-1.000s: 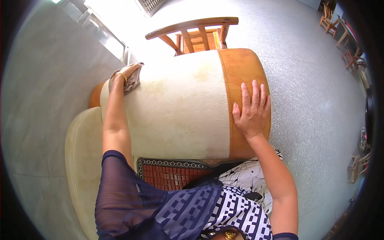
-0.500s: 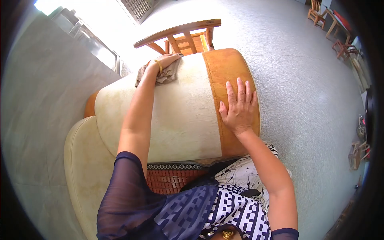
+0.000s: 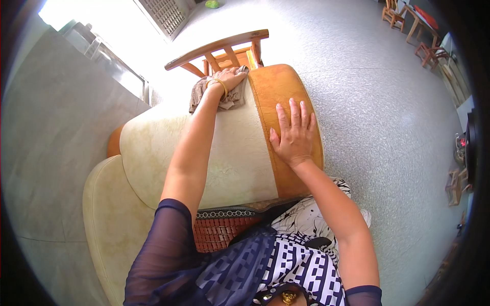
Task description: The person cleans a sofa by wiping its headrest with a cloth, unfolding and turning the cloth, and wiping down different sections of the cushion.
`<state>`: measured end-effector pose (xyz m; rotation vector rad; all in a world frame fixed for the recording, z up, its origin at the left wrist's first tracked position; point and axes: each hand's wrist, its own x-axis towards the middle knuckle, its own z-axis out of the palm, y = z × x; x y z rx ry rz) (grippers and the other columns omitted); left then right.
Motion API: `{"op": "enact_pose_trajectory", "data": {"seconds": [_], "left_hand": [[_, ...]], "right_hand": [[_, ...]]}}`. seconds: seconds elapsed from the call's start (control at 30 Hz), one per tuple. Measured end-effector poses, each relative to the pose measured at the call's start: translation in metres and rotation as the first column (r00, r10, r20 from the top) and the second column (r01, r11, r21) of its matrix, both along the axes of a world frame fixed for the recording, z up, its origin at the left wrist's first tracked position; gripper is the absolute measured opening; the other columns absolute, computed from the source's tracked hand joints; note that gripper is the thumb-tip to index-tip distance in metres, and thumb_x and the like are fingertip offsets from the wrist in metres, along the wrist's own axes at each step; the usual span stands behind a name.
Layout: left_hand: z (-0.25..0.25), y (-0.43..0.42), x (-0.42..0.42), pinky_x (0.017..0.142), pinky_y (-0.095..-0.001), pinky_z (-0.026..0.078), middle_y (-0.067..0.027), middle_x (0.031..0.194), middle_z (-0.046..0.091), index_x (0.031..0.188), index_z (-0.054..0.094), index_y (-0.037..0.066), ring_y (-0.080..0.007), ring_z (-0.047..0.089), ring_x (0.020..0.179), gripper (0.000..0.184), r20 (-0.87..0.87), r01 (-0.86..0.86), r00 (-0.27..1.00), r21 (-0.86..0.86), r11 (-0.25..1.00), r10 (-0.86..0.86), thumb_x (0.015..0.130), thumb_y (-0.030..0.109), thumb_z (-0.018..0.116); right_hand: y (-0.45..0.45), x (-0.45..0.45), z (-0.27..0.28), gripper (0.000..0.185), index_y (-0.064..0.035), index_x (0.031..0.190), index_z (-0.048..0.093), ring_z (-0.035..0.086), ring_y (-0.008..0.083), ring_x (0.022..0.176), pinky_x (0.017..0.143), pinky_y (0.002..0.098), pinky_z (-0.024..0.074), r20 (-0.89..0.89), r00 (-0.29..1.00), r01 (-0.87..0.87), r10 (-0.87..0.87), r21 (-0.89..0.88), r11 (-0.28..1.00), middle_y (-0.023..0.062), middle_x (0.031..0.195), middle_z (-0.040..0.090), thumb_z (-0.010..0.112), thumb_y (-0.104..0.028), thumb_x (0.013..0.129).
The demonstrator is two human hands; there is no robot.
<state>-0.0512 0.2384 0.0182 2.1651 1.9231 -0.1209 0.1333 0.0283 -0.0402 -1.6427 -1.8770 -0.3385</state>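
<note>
A brown cloth (image 3: 235, 100) lies bunched under my left hand (image 3: 229, 79), which presses it onto the far edge of the sofa armrest (image 3: 224, 153). A gold bangle circles that wrist. The armrest is cream-coloured, with some yellowish staining, and has an orange end band (image 3: 265, 84) on its right side. On this band my right hand (image 3: 295, 138) rests flat with spread fingers, holding nothing. The left palm and the underside of the cloth are hidden.
Just beyond the armrest stands a wooden chair (image 3: 219, 48). A grey wall (image 3: 56, 132) runs along the left, beside the cream sofa back (image 3: 104, 204). A red woven seat mat (image 3: 219, 234) shows near my lap. Small wooden stools (image 3: 431, 55) stand far right on the speckled floor.
My left hand has slid to the right with the cloth, reaching close to the seam of the orange band. My right hand stays flat at about the same place on the armrest.
</note>
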Motion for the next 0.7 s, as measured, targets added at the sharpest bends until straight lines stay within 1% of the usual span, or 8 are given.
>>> {"op": "enact_pose_trajectory", "data": {"seconds": [0.07, 0.13, 0.3, 0.43, 0.47, 0.53, 0.63, 0.7], "left_hand": [[0.004, -0.006, 0.003, 0.110, -0.0564, 0.021, -0.0062, 0.149, 0.036, 0.144, 0.037, 0.025, -0.0275, 0.032, 0.137, 0.070, 0.013, 0.013, 1.000, 0.013, 1.000, -0.014, 0.084, 0.061, 0.033], [0.005, -0.011, 0.006, 0.110, -0.0564, 0.021, -0.0064, 0.149, 0.035, 0.144, 0.036, 0.025, -0.0273, 0.032, 0.137, 0.071, 0.009, 0.015, 1.000, 0.024, 1.000, -0.016, 0.083, 0.062, 0.032], [0.005, -0.031, 0.016, 0.111, -0.0544, 0.017, -0.0062, 0.150, 0.033, 0.145, 0.033, 0.028, -0.0274, 0.029, 0.139, 0.072, -0.003, -0.011, 1.000, 0.117, 0.993, 0.012, 0.083, 0.063, 0.033], [0.009, -0.057, 0.030, 0.109, -0.0627, 0.011, -0.0046, 0.152, 0.029, 0.146, 0.032, 0.027, -0.0275, 0.020, 0.142, 0.072, 0.075, -0.061, 0.996, 0.176, 0.982, 0.049, 0.083, 0.062, 0.035], [0.010, -0.065, 0.036, 0.111, -0.0613, 0.008, -0.0049, 0.153, 0.026, 0.145, 0.032, 0.025, -0.0265, 0.015, 0.143, 0.069, 0.090, -0.097, 0.992, 0.159, 0.982, 0.084, 0.084, 0.056, 0.037], [0.006, -0.080, 0.047, 0.111, -0.0628, 0.007, -0.0047, 0.153, 0.025, 0.146, 0.032, 0.025, -0.0266, 0.014, 0.143, 0.069, 0.105, -0.136, 0.988, 0.198, 0.971, 0.117, 0.085, 0.057, 0.037], [0.001, -0.107, 0.062, 0.107, -0.0679, 0.002, -0.0070, 0.155, 0.020, 0.147, 0.030, 0.024, -0.0286, 0.009, 0.144, 0.070, 0.183, -0.207, 0.970, 0.266, 0.941, 0.162, 0.088, 0.061, 0.031], [0.005, -0.126, 0.070, 0.110, -0.0629, 0.007, -0.0076, 0.155, 0.022, 0.147, 0.029, 0.023, -0.0278, 0.013, 0.144, 0.064, 0.266, -0.239, 0.947, 0.217, 0.947, 0.178, 0.092, 0.054, 0.035]], "right_hand": [[-0.001, 0.000, 0.001, 0.061, -0.0141, 0.136, 0.045, 0.030, 0.0404, 0.132, 0.105, 0.0604, 0.0236, 0.000, 1.000, 0.009, -0.009, 0.001, 1.000, 0.0186, 0.142, 0.035, 0.056, -0.038, 0.081], [-0.001, 0.000, 0.000, 0.062, -0.0148, 0.137, 0.044, 0.031, 0.0397, 0.131, 0.106, 0.0587, 0.0241, -0.002, 1.000, 0.019, -0.019, 0.001, 1.000, 0.0182, 0.143, 0.035, 0.057, -0.037, 0.081], [-0.001, 0.000, -0.003, 0.060, -0.0140, 0.135, 0.047, 0.027, 0.0406, 0.134, 0.106, 0.0622, 0.0216, -0.048, 0.999, -0.002, 0.002, 0.009, 1.000, 0.0188, 0.142, 0.034, 0.056, -0.041, 0.082], [-0.002, 0.001, -0.001, 0.059, -0.0137, 0.134, 0.048, 0.027, 0.0409, 0.134, 0.106, 0.0619, 0.0213, -0.073, 0.997, -0.005, 0.006, 0.009, 1.000, 0.0187, 0.142, 0.034, 0.057, -0.040, 0.082], [-0.002, 0.001, -0.001, 0.059, -0.0136, 0.134, 0.048, 0.027, 0.0405, 0.134, 0.107, 0.0613, 0.0213, -0.080, 0.997, -0.011, 0.012, 0.012, 1.000, 0.0183, 0.142, 0.034, 0.057, -0.040, 0.082], [-0.003, 0.002, -0.001, 0.059, -0.0136, 0.134, 0.048, 0.027, 0.0401, 0.134, 0.107, 0.0606, 0.0213, -0.090, 0.996, -0.015, 0.016, 0.020, 1.000, 0.0180, 0.142, 0.035, 0.057, -0.040, 0.082], [-0.004, 0.003, -0.003, 0.054, -0.0137, 0.132, 0.051, 0.028, 0.0384, 0.134, 0.108, 0.0594, 0.0215, -0.129, 0.991, -0.034, 0.040, 0.044, 0.998, 0.0166, 0.142, 0.037, 0.056, -0.035, 0.082], [-0.003, 0.010, -0.006, 0.047, -0.0095, 0.127, 0.054, 0.032, 0.0362, 0.132, 0.110, 0.0550, 0.0225, -0.165, 0.982, -0.081, 0.096, 0.094, 0.992, 0.0171, 0.137, 0.043, 0.053, -0.024, 0.082]]}}
